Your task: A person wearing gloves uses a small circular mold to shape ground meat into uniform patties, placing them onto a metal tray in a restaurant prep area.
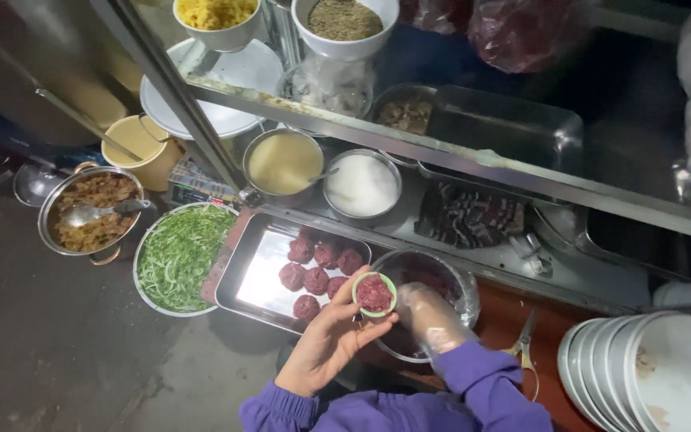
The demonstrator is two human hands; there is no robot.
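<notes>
My left hand [325, 340] is bare and holds a small green cup [374, 293] packed with red minced meat, level with the rim. My right hand [429, 318], in a clear plastic glove, hovers just right of the cup, over a plastic-lined metal bowl of raw red meat [441, 276]. To the left lies a steel tray [261, 276] bearing several round red meat patties [319, 268]. Both sleeves are purple.
A bowl of chopped greens [179, 256] and a pot of brown food with a ladle [93, 210] stand at left. Bowls of yellow sauce [283, 162] and white grains [361, 185] sit behind. White bowls [657, 376] are stacked at right, scissors [526, 346] beside them.
</notes>
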